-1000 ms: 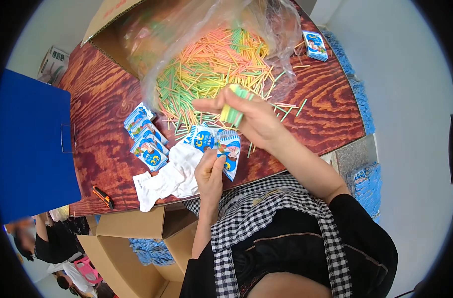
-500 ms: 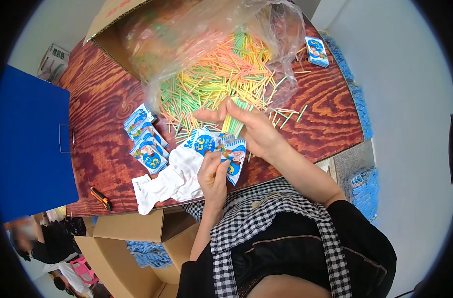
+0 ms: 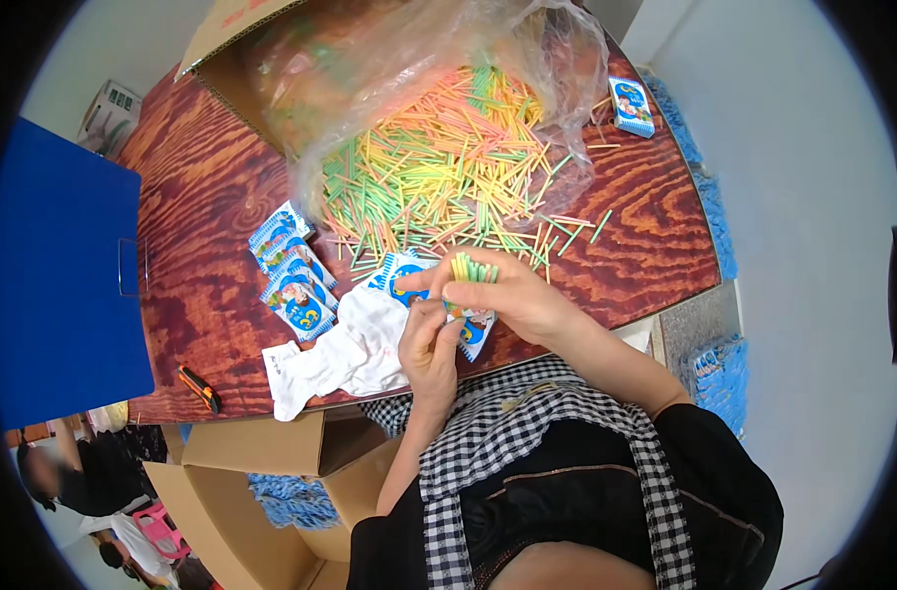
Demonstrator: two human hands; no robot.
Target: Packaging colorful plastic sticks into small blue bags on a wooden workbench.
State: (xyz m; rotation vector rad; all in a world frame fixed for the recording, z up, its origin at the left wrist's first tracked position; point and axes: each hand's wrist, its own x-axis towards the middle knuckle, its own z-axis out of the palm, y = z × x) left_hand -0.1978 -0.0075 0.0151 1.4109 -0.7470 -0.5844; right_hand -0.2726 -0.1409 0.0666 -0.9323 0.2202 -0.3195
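Note:
My right hand [image 3: 522,298] is closed around a small bundle of thin yellow and green sticks [image 3: 472,269], their ends poking up above the fingers. Just below it, the fingers of my left hand [image 3: 431,352] pinch a blue-and-white printed packet [image 3: 476,335]. The bundle's lower end meets the packet, but my fingers hide whether it is inside. Another such packet [image 3: 399,269] lies flat behind my hands. A loose heap of pink, yellow and green sticks [image 3: 448,157] spreads beyond, partly inside a clear plastic bag [image 3: 567,59].
White cloth gloves [image 3: 355,349] lie left of my hands, beside several filled packets [image 3: 296,285]. An orange-black box cutter [image 3: 200,389] is near the table edge. Another packet [image 3: 630,106] sits at the far right. An open carton [image 3: 222,501] stands below the table; a blue panel [image 3: 70,275] is at left.
My right hand has come down and toward me with the stick bundle, its lower end now at the packet. My left hand has hardly moved and keeps its pinch.

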